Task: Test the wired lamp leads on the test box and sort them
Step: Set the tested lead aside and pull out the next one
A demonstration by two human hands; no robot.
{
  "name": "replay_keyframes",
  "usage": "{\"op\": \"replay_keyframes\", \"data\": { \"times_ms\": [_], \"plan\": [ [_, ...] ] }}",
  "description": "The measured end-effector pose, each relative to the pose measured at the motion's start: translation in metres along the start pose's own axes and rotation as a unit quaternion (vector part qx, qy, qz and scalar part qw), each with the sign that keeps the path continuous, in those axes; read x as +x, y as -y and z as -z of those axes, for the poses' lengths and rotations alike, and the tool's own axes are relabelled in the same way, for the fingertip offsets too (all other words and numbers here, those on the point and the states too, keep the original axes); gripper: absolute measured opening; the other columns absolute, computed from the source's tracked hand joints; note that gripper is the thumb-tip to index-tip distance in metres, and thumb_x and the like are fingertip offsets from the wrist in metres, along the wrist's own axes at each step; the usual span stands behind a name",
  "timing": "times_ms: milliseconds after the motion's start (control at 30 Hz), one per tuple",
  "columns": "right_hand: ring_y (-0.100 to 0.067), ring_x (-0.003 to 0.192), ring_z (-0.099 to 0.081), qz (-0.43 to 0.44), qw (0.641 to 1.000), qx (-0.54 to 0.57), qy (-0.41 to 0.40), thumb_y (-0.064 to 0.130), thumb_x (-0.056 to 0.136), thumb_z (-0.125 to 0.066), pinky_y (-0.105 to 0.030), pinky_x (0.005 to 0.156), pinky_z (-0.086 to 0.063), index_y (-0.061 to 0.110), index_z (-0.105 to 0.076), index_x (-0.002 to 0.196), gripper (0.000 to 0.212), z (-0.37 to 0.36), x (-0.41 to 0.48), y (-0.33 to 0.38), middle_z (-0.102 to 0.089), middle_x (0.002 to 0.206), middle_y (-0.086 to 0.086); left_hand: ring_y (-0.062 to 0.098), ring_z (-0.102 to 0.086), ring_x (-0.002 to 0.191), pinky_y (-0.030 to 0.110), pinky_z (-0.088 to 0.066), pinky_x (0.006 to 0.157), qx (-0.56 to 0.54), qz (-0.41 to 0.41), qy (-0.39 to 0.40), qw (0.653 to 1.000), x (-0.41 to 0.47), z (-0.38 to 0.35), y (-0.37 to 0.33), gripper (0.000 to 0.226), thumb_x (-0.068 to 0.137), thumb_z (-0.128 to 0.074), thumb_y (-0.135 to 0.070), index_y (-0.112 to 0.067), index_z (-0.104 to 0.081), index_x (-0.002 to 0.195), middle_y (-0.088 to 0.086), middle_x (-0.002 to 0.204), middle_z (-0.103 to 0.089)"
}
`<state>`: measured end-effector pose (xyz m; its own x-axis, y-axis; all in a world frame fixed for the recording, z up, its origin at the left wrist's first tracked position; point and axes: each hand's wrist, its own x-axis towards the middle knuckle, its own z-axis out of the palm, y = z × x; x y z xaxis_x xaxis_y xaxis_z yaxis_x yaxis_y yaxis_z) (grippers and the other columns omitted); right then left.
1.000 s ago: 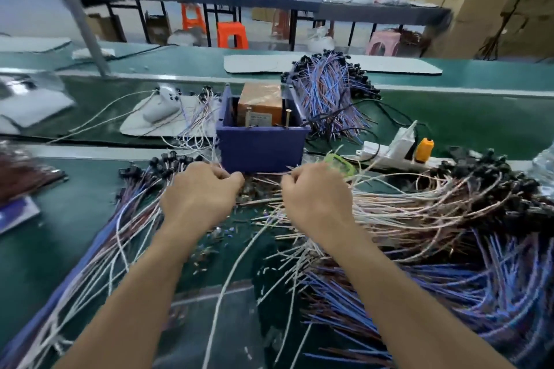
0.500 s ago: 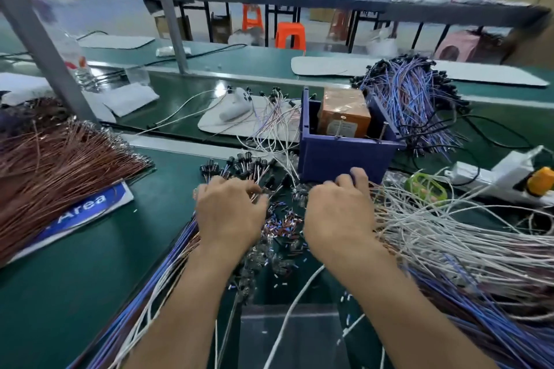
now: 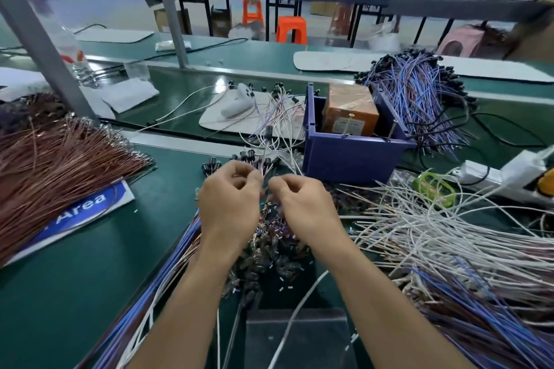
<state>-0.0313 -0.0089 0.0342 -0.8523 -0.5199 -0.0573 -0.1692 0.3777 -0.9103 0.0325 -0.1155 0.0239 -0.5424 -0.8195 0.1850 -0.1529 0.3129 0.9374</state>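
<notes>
Two hands (image 3: 229, 201) (image 3: 302, 207), one blue box (image 3: 350, 159)

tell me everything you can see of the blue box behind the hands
The blue box is an open-topped, plastic-looking bin, standing upright on the green bench. An orange-brown unit sits inside, and two thin pins rise at its front rim. Loose white leads crowd its left side.
</notes>
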Motion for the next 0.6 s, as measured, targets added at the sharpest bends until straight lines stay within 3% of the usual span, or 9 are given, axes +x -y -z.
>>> {"op": "replay_keyframes", "data": {
  "times_ms": [67,133,233,333,433,600],
  "plan": [
    [-0.018,0.076,-0.070,0.047,0.990,0.134,-0.011,0.035,0.092,-0.058,-0.044,0.071,-0.060,0.025,-0.076,0.091,0.020,0.004,-0.002,0.004,-0.076,0.083,0.002,0.009,-0.061,0.052,0.023,-0.049,0.052,-0.159,0.006,0.099,0.982,-0.004,0.000,-0.005,0.018,0.094,-0.068,-0.005,-0.015,-0.072,0.080,-0.003,0.060,-0.068],
    [-0.022,0.065,-0.065,0.074,0.964,0.256,-0.021,0.021,0.097,-0.058,-0.039,0.058,-0.057,0.017,-0.076,0.087,0.021,0.013,-0.009,0.011,-0.073,0.079,-0.008,0.013,-0.058,0.055,0.025,-0.046,0.050,-0.225,0.003,0.177,0.958,-0.007,-0.001,-0.010,0.013,0.093,-0.068,-0.004,-0.011,-0.076,0.085,0.004,0.063,-0.066],
    [-0.019,0.063,-0.068,0.076,0.932,0.349,-0.064,0.010,0.105,-0.052,-0.030,0.058,-0.058,0.018,-0.076,0.075,0.039,0.035,-0.021,0.018,-0.074,0.076,-0.009,0.012,-0.062,0.061,0.022,-0.047,0.054,-0.242,0.006,0.273,0.931,-0.009,0.004,-0.011,0.012,0.086,-0.073,-0.014,-0.016,-0.082,0.093,0.008,0.070,-0.071],
    [-0.022,0.080,-0.074,0.035,0.871,0.472,-0.129,0.009,0.106,-0.047,-0.038,0.073,-0.063,0.014,-0.074,0.080,0.038,0.069,-0.029,0.021,-0.076,0.082,-0.011,0.012,-0.060,0.065,0.019,-0.049,0.060,-0.192,0.024,0.363,0.911,-0.009,0.012,-0.007,0.016,0.085,-0.074,-0.017,-0.017,-0.083,0.099,0.011,0.077,-0.074],
    [-0.024,0.071,-0.072,0.018,0.829,0.529,-0.177,0.009,0.107,-0.044,-0.040,0.070,-0.062,0.006,-0.068,0.091,0.030,0.104,-0.036,0.016,-0.071,0.073,-0.011,0.011,-0.056,0.059,0.018,-0.050,0.061,-0.153,0.044,0.371,0.915,-0.008,0.011,-0.002,0.017,0.081,-0.077,-0.021,-0.016,-0.083,0.096,0.011,0.077,-0.075],
    [-0.019,0.057,-0.058,0.009,0.848,0.495,-0.187,0.005,0.106,-0.043,-0.029,0.053,-0.048,0.008,-0.071,0.096,0.030,0.123,-0.039,-0.005,-0.060,0.063,-0.006,0.010,-0.059,0.059,0.016,-0.047,0.055,-0.101,0.046,0.370,0.922,-0.013,-0.001,-0.003,0.005,0.084,-0.081,-0.016,-0.018,-0.084,0.088,0.008,0.075,-0.076]
  ]
}}
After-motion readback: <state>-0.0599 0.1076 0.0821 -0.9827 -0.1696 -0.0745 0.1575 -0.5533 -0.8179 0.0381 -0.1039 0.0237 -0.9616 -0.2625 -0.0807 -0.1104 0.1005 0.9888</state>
